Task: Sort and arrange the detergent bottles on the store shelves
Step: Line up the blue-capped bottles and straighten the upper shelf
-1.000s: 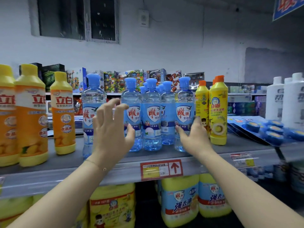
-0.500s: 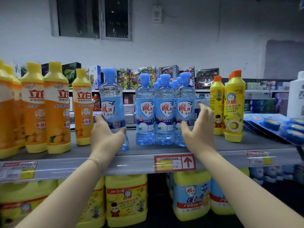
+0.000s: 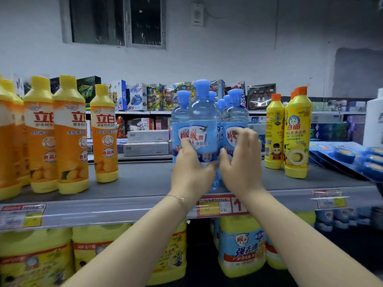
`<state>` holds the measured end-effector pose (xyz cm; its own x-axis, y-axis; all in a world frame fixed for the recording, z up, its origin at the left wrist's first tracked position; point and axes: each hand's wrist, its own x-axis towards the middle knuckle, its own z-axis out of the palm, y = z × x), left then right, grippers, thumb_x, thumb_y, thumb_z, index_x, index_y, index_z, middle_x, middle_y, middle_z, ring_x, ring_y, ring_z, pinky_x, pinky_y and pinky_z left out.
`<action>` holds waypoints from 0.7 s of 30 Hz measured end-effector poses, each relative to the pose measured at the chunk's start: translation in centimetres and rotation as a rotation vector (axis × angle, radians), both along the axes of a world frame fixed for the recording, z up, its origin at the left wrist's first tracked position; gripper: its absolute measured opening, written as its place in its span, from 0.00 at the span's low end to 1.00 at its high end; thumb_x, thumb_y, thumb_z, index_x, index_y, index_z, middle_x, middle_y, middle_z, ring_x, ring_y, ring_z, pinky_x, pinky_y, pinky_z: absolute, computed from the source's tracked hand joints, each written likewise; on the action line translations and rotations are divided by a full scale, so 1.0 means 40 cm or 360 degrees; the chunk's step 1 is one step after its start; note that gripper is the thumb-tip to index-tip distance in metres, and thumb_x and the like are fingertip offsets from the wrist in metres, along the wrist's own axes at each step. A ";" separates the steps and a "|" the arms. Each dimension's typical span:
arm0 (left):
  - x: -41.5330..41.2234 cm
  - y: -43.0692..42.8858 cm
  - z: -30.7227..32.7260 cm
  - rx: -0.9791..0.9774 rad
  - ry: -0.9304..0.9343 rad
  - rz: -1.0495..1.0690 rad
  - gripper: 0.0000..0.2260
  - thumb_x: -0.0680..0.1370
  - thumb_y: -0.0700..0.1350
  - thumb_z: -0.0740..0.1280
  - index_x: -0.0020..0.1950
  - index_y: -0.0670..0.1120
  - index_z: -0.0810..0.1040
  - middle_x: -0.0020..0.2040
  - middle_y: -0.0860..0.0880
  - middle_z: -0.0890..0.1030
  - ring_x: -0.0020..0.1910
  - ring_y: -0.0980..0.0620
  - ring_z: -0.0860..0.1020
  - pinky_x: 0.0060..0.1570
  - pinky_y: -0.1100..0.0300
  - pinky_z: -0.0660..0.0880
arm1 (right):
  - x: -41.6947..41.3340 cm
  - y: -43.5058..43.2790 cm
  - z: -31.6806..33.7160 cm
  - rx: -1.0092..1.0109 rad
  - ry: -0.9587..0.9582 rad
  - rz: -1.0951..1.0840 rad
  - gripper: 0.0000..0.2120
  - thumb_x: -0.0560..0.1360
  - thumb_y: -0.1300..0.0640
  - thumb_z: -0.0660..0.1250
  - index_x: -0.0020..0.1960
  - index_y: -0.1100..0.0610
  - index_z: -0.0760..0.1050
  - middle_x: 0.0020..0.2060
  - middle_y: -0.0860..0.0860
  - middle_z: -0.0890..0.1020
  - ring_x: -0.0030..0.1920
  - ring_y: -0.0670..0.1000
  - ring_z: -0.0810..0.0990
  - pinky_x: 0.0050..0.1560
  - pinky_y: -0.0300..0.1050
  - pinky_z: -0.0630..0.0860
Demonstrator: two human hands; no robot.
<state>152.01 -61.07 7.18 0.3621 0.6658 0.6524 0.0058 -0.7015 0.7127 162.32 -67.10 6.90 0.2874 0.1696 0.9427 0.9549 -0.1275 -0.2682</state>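
A clear blue-capped detergent bottle (image 3: 202, 123) stands at the front of a cluster of like blue bottles (image 3: 236, 117) on the grey shelf (image 3: 141, 183). My left hand (image 3: 190, 172) grips its lower left side. My right hand (image 3: 240, 160) sits against its right side with fingers spread over the neighbouring blue bottle. Orange-yellow bottles (image 3: 70, 137) line the shelf's left. Two yellow bottles with orange caps (image 3: 297, 133) stand to the right.
Blue blister packs (image 3: 352, 156) lie at the shelf's right end beside a white bottle (image 3: 375, 121). Large yellow jugs (image 3: 242, 249) fill the shelf below. Toy boxes (image 3: 145, 96) sit on a far shelf. Bare shelf lies between the orange and blue bottles.
My left hand slid the separate blue bottle rightward from the gap into the front of the blue cluster. My right hand shifted left to meet it. The view panned right.
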 end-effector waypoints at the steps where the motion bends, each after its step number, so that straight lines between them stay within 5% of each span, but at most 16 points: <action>1: 0.012 0.000 -0.005 -0.0014 0.0013 -0.0003 0.23 0.67 0.51 0.75 0.54 0.53 0.65 0.51 0.52 0.80 0.50 0.50 0.80 0.49 0.48 0.79 | 0.012 -0.001 0.001 -0.0018 0.0100 -0.0046 0.20 0.73 0.58 0.67 0.62 0.61 0.66 0.59 0.57 0.70 0.57 0.57 0.70 0.56 0.54 0.72; 7: 0.059 0.014 0.006 -0.0074 0.0137 -0.0046 0.22 0.69 0.42 0.73 0.55 0.48 0.63 0.53 0.47 0.77 0.48 0.49 0.78 0.45 0.51 0.80 | 0.047 -0.002 -0.004 -0.0230 0.0642 0.0155 0.33 0.75 0.55 0.67 0.73 0.56 0.52 0.64 0.57 0.69 0.62 0.57 0.72 0.58 0.56 0.74; 14: 0.064 0.015 0.021 -0.0042 0.0337 -0.0086 0.31 0.72 0.41 0.70 0.68 0.44 0.56 0.62 0.42 0.71 0.56 0.45 0.75 0.49 0.54 0.76 | 0.052 -0.003 -0.012 -0.0232 0.0585 0.0096 0.34 0.75 0.58 0.67 0.75 0.58 0.52 0.64 0.59 0.69 0.63 0.59 0.71 0.62 0.56 0.72; 21: 0.011 0.030 0.018 0.0228 0.0291 0.0020 0.31 0.67 0.56 0.76 0.63 0.46 0.67 0.58 0.48 0.72 0.56 0.51 0.72 0.56 0.55 0.74 | 0.041 -0.013 -0.023 -0.0171 0.0479 0.0068 0.32 0.74 0.56 0.69 0.72 0.60 0.58 0.64 0.58 0.69 0.63 0.57 0.69 0.63 0.52 0.71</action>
